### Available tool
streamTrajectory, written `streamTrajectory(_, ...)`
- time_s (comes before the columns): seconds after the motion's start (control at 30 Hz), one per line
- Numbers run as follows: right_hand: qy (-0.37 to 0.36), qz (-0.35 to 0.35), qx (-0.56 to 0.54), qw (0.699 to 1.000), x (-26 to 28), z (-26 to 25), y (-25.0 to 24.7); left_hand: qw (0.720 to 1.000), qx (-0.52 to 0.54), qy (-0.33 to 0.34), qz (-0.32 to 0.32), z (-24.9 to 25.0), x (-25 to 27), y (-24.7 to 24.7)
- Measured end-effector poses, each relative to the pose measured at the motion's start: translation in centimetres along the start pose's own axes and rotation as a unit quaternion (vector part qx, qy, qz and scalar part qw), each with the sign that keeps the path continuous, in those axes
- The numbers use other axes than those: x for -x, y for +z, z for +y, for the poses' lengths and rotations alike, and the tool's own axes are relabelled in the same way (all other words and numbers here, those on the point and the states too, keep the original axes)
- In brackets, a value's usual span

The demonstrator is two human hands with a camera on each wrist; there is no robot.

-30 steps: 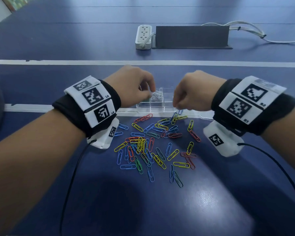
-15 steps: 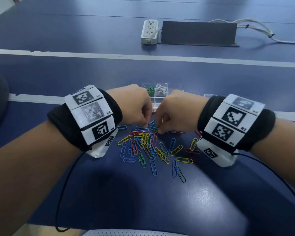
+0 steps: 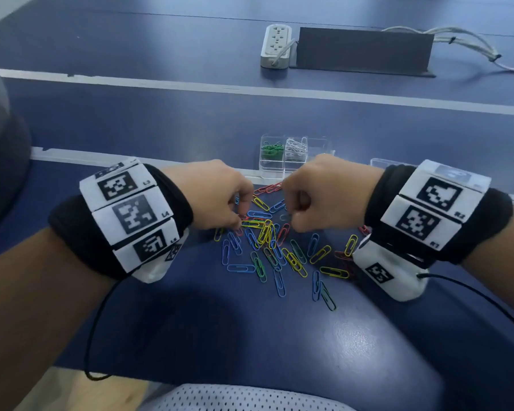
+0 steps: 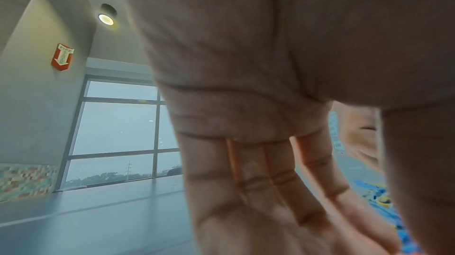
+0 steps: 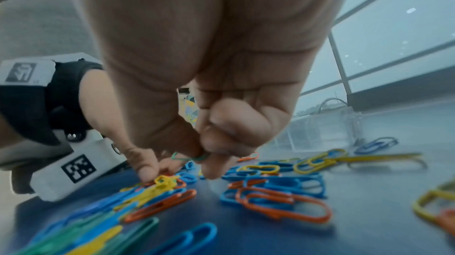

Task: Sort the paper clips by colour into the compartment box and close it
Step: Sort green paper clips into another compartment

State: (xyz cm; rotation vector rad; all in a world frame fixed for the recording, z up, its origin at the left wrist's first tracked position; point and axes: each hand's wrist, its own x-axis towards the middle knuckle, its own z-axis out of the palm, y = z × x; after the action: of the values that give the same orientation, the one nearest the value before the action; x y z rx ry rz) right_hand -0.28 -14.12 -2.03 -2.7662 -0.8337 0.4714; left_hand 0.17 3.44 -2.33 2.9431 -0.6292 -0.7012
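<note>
A: Head view first: what are the hands doing?

B: Both sit at centre frame over the clips (image 3: 275, 247). The right hand (image 3: 318, 197) is curled, and in the right wrist view its thumb and forefinger pinch a green clip (image 5: 191, 157) just above the pile. The left hand (image 3: 217, 197) has its fingers (image 3: 240, 216) bent down into the pile's upper left edge, touching yellow and red clips. I cannot tell whether it has closed on one.

A: Does the left wrist view settle that?

B: No. It shows the palm with fingers reaching down, and the tips are blurred.

A: Where is the box?

B: The box (image 3: 284, 170) stands just above the hands in the frame, beyond the pile on the table (image 3: 161, 120). Its upper left cell holds green clips (image 3: 271, 150), and the cell beside it to the right holds white clips (image 3: 296, 147). No lid is over those cells. A clear piece near the right wrist may be the lid, but it is mostly hidden.

A: So which way does the pinched green one go?

B: Up the frame and slightly left of the right hand. The green cell lies about midway between the two hands, on the far side from the right one, so I judge it a short reach forward across the white cell. Many clips remain unsorted, so closing is far off.
</note>
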Motion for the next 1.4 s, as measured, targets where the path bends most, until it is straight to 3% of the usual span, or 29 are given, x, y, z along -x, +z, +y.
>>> streamTrajectory(0.17,-0.018,-0.037,-0.057,0.998,0.4,-0.1,0.2,0.999,0.026,0.031,0.022,-0.3,0.5,-0.2)
streamTrajectory(0.37,-0.096,-0.069,0.054,0.991,0.4,-1.3,0.3,0.998,0.029,0.050,0.002,0.1,0.5,0.2)
streamTrajectory(0.6,-0.008,-0.002,-0.040,0.999,0.2,0.0,-0.7,0.998,0.020,0.048,0.040,0.7,0.1,0.2)
streamTrajectory(0.8,0.073,0.002,-0.128,0.989,0.9,0.4,-0.4,0.997,-0.025,0.039,0.067,1.5,-0.6,0.3)
streamTrajectory(1.07,0.043,-0.071,0.033,0.996,2.0,-1.0,0.3,0.998,-0.035,0.040,0.045,1.6,-1.2,-0.1)
streamTrajectory(1.4,0.030,-0.059,0.014,0.998,2.0,-1.4,0.7,0.993,0.068,0.051,0.079,0.5,0.3,-1.0)
